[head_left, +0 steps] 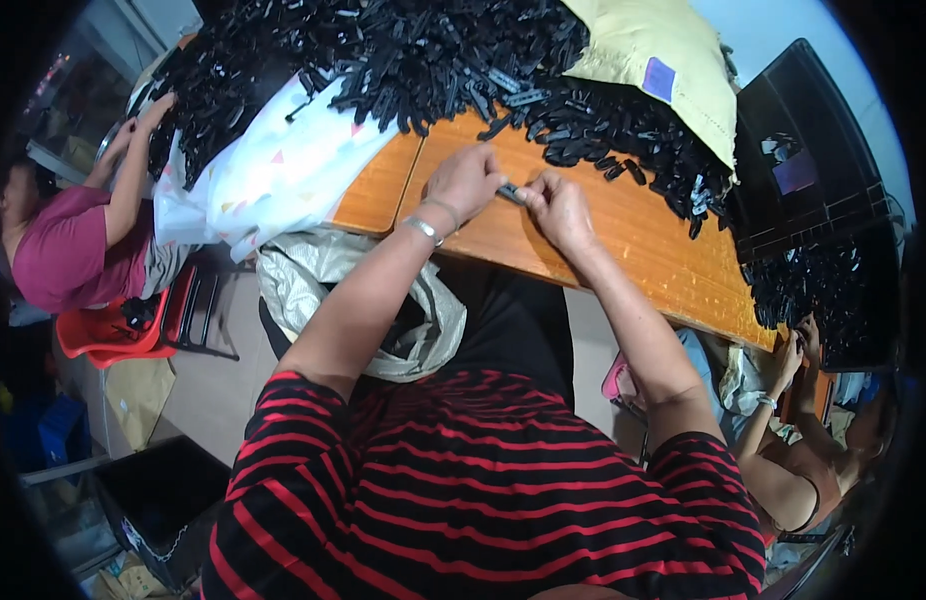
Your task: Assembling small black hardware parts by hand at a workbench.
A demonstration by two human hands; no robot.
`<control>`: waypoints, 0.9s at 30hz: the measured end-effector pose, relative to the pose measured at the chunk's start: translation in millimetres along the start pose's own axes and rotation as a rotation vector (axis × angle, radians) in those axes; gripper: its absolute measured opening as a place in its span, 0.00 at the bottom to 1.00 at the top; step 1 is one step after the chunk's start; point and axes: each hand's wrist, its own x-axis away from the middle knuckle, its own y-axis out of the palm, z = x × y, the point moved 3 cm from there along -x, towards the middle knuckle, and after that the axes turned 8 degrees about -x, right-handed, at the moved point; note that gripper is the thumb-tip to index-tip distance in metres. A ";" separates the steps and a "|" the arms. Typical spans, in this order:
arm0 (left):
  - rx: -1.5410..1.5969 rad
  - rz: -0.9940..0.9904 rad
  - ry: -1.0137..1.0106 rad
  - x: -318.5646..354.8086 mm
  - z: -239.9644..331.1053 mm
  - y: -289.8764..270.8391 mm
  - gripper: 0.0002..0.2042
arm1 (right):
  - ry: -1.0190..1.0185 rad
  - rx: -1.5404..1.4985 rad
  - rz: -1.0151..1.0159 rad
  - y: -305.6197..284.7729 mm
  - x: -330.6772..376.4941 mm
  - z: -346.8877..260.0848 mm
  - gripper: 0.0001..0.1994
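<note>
Over the front part of the wooden table [583,220], my two hands meet at a small dark, narrow piece [512,192]. My left hand [461,184] pinches one end of it, and a bracelet circles that wrist. At the other end, the fingertips of my right hand [561,208] are closed on the same piece. Its exact kind is too small to make out. Just beyond my hands, a large heap of similar black elongated pieces [413,60] covers the far side of the table.
A white patterned plastic sheet [273,170] drapes over the table's left side. A yellowish sack [673,60] lies on the heap at the right. Below the table edge hangs an open woven sack [433,330]. Other people [73,240] work at the left and right.
</note>
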 end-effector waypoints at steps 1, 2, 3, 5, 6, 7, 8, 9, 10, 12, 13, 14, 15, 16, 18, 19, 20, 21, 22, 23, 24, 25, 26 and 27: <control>0.029 0.003 0.018 9.1 -6.1 -1.7 0.08 | -0.005 0.014 -0.048 0.9 5.5 -1.2 0.11; 0.054 0.005 0.037 17.8 -11.1 -6.5 0.09 | -0.011 0.025 -0.094 1.3 9.4 -1.2 0.11; 0.080 0.003 0.052 30.2 -12.1 -11.7 0.08 | -0.046 0.005 -0.143 -3.1 12.8 3.4 0.10; 0.171 -0.032 0.024 70.6 -22.6 -33.8 0.07 | -0.052 0.020 -0.095 -20.1 14.7 0.9 0.10; 0.237 -0.058 -0.014 91.4 -30.7 -48.0 0.07 | -0.064 0.037 -0.065 -28.5 14.5 -0.7 0.09; 0.158 -0.041 -0.058 109.8 -38.4 -62.1 0.06 | -0.204 0.133 0.032 -39.6 8.9 -0.4 0.08; 0.080 -0.019 -0.107 123.8 -45.3 -71.9 0.06 | -0.301 0.239 0.105 -50.7 1.6 -1.5 0.09; 0.075 -0.014 -0.106 129.7 -50.7 -74.6 0.06 | -0.285 0.303 0.153 -57.4 -6.6 -4.8 0.09; 0.072 0.045 -0.116 133.8 -56.9 -76.4 0.06 | -0.267 0.367 0.201 -61.9 -14.1 -6.0 0.10; 0.066 0.107 -0.122 129.3 -57.0 -77.8 0.05 | -0.283 0.421 0.146 -63.5 -32.3 8.4 0.10; 0.126 0.134 -0.124 119.7 -51.1 -73.1 0.05 | -0.294 0.480 0.087 -62.2 -40.3 15.4 0.10; 0.185 0.166 -0.132 109.3 -47.1 -68.5 0.05 | -0.302 0.476 0.083 -58.6 -48.2 14.9 0.10; 0.085 0.212 -0.018 97.8 -36.9 -67.9 0.04 | -0.294 0.499 0.050 -54.4 -53.5 13.6 0.10; 0.072 0.236 0.032 81.8 -31.4 -63.7 0.04 | -0.284 0.523 0.019 -50.8 -58.5 12.8 0.10; 0.044 0.260 0.083 49.4 -21.4 -50.4 0.05 | -0.291 0.504 0.048 -45.1 -60.8 10.9 0.10; 0.024 0.268 0.088 30.7 -16.1 -44.6 0.06 | -0.266 0.452 0.095 -45.8 -62.5 6.7 0.11; -0.035 0.284 0.102 11.4 -12.5 -37.0 0.07 | -0.241 0.402 0.144 -48.1 -64.3 2.2 0.12; -0.093 0.300 0.112 -4.5 -11.0 -28.5 0.09 | -0.248 0.370 0.180 -48.3 -62.2 -2.5 0.15; -0.090 0.303 0.109 -17.4 -10.7 -21.2 0.09 | -0.251 0.373 0.176 -45.7 -57.2 -6.7 0.15; -0.142 0.323 0.093 -28.6 -11.0 -14.9 0.10 | -0.244 0.307 0.160 -42.2 -50.5 -10.4 0.16; -0.193 0.338 0.081 -35.4 -7.0 -11.7 0.11 | -0.234 0.241 0.147 -39.1 -43.8 -12.8 0.16; -0.191 0.339 0.081 -39.2 -4.4 -8.7 0.11 | -0.207 0.218 0.123 -31.2 -38.1 -13.4 0.17; -0.245 0.295 0.032 -42.4 0.3 -5.9 0.12 | -0.173 0.206 0.076 -24.1 -30.5 -14.9 0.17; -0.299 0.251 -0.014 -45.3 3.0 -3.0 0.12 | -0.154 0.194 0.033 -18.6 -26.0 -12.7 0.17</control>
